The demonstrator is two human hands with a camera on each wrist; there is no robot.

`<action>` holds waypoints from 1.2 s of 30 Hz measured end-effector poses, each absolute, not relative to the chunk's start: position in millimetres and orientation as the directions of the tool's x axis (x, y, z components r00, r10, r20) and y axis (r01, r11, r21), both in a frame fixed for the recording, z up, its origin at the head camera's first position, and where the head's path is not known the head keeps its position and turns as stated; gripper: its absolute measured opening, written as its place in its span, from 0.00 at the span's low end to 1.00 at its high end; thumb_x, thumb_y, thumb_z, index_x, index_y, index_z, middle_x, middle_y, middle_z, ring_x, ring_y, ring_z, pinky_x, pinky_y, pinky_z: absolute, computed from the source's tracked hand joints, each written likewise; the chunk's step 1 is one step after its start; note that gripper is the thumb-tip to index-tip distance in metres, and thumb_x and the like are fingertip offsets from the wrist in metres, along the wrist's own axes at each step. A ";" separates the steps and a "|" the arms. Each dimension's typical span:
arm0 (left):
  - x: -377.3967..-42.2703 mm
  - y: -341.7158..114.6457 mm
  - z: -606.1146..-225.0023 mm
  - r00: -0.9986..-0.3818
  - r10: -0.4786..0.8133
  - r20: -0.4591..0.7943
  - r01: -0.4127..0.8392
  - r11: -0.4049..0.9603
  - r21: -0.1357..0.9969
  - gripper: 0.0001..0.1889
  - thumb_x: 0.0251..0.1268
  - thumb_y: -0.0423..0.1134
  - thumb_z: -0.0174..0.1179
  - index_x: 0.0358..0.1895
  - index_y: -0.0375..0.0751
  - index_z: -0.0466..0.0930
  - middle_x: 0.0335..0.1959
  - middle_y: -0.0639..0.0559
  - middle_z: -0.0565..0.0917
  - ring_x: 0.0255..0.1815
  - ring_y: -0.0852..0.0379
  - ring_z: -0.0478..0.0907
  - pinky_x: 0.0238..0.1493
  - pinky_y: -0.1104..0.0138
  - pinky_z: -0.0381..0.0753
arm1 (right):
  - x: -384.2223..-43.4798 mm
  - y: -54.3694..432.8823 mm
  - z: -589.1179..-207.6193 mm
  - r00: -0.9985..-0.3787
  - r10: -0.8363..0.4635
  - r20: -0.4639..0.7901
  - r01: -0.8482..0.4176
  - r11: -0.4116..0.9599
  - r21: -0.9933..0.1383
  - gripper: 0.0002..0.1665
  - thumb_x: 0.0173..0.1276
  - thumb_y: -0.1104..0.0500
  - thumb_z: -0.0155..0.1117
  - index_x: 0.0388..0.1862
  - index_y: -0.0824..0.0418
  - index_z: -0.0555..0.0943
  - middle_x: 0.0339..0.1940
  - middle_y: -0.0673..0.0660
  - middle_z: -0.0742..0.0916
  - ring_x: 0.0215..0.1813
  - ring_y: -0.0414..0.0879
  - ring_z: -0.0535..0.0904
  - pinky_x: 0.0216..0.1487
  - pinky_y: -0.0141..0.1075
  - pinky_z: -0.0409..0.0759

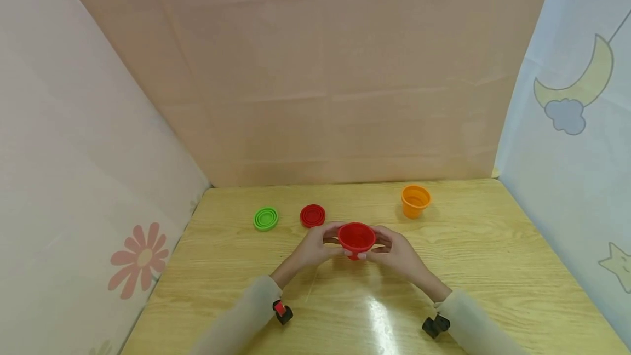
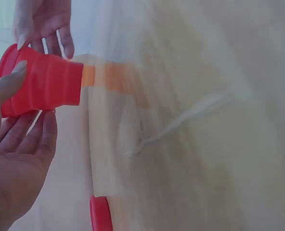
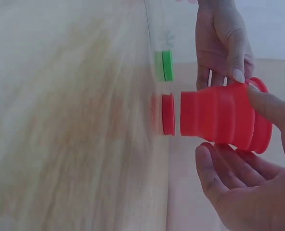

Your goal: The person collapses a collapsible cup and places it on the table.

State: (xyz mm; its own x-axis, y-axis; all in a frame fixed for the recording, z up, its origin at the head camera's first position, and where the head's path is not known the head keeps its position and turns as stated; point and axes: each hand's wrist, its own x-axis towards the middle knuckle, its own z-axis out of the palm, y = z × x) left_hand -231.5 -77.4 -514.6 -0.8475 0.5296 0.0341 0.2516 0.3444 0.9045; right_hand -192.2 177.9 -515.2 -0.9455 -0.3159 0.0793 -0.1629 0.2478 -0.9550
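Note:
Between both hands is a red collapsible cup point(image 1: 356, 237), pulled out to its full stepped height, its wide mouth facing up. My left hand point(image 1: 313, 246) holds its left side, the thumb near the rim and the fingers around the far side. From the right, my right hand point(image 1: 398, 255) holds it the same way. In the right wrist view the cup's narrow base point(image 3: 188, 113) stands a little off the table. Just beyond my left hand lies a second red collapsible cup point(image 1: 313, 215), folded flat.
A green collapsible cup point(image 1: 266, 218), folded flat, lies at the back left of the wooden table point(image 1: 222, 267). An orange cup point(image 1: 415, 201), expanded and upright, stands at the back right. Fabric walls enclose the table's back and sides.

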 end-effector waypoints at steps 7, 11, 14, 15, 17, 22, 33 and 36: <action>-210.5 -91.6 -518.3 -0.860 0.510 0.032 0.213 0.301 0.929 0.29 0.65 0.38 0.75 0.69 0.49 0.79 0.63 0.48 0.87 0.60 0.51 0.87 0.65 0.59 0.87 | -178.0 174.3 -516.5 -0.926 -0.360 0.109 -0.204 0.236 -0.950 0.34 0.65 0.56 0.80 0.68 0.64 0.79 0.59 0.66 0.89 0.54 0.51 0.89 0.56 0.36 0.90; -203.2 -94.5 -519.0 -0.862 0.507 0.020 0.184 0.276 0.943 0.30 0.64 0.38 0.75 0.69 0.48 0.79 0.63 0.46 0.87 0.61 0.50 0.86 0.65 0.57 0.87 | -174.7 173.7 -518.6 -0.922 -0.374 0.102 -0.193 0.215 -0.957 0.33 0.65 0.56 0.79 0.67 0.64 0.80 0.60 0.66 0.88 0.53 0.45 0.89 0.55 0.32 0.89; -200.5 -95.7 -518.9 -0.865 0.501 0.018 0.174 0.267 0.948 0.30 0.64 0.38 0.75 0.69 0.48 0.79 0.63 0.46 0.87 0.62 0.50 0.86 0.66 0.56 0.86 | -174.8 172.6 -521.4 -0.916 -0.386 0.109 -0.198 0.200 -0.960 0.33 0.66 0.57 0.79 0.67 0.64 0.80 0.60 0.67 0.88 0.52 0.44 0.89 0.53 0.31 0.89; -200.2 -96.1 -518.8 -0.865 0.501 0.019 0.176 0.267 0.947 0.30 0.64 0.37 0.75 0.69 0.48 0.79 0.63 0.46 0.87 0.61 0.50 0.86 0.66 0.56 0.86 | -175.1 172.0 -522.0 -0.915 -0.387 0.112 -0.199 0.194 -0.961 0.32 0.65 0.58 0.79 0.67 0.64 0.80 0.60 0.67 0.88 0.52 0.44 0.89 0.53 0.31 0.89; -200.3 -97.0 -518.3 -0.865 0.502 0.014 0.174 0.273 0.946 0.30 0.64 0.37 0.75 0.70 0.49 0.79 0.63 0.48 0.87 0.61 0.51 0.86 0.66 0.56 0.86 | -176.2 171.7 -523.3 -0.911 -0.394 0.121 -0.209 0.190 -0.959 0.32 0.65 0.58 0.79 0.67 0.64 0.80 0.59 0.68 0.88 0.52 0.46 0.90 0.52 0.30 0.89; -202.9 -100.1 -515.4 -0.853 0.521 0.014 0.190 0.285 0.940 0.29 0.65 0.39 0.74 0.69 0.53 0.79 0.64 0.53 0.86 0.61 0.53 0.86 0.66 0.56 0.86 | -179.5 171.7 -525.0 -0.900 -0.410 0.146 -0.241 0.190 -0.952 0.31 0.66 0.60 0.78 0.66 0.67 0.80 0.58 0.69 0.89 0.52 0.47 0.90 0.53 0.30 0.89; -205.4 -99.4 -516.1 -0.856 0.516 0.024 0.171 0.239 0.956 0.27 0.66 0.40 0.74 0.68 0.48 0.80 0.62 0.47 0.87 0.59 0.55 0.87 0.61 0.65 0.87 | -178.8 169.5 -519.6 -0.917 -0.380 0.118 -0.199 0.181 -0.963 0.30 0.67 0.60 0.77 0.66 0.65 0.81 0.59 0.68 0.89 0.53 0.50 0.90 0.53 0.29 0.88; -204.2 -99.6 -516.8 -0.861 0.508 0.015 0.144 0.216 0.966 0.26 0.66 0.41 0.75 0.67 0.47 0.81 0.62 0.46 0.87 0.57 0.56 0.88 0.58 0.69 0.88 | -178.7 168.7 -517.1 -0.919 -0.378 0.116 -0.197 0.184 -0.963 0.29 0.68 0.59 0.77 0.65 0.65 0.81 0.59 0.68 0.89 0.52 0.49 0.90 0.52 0.30 0.89</action>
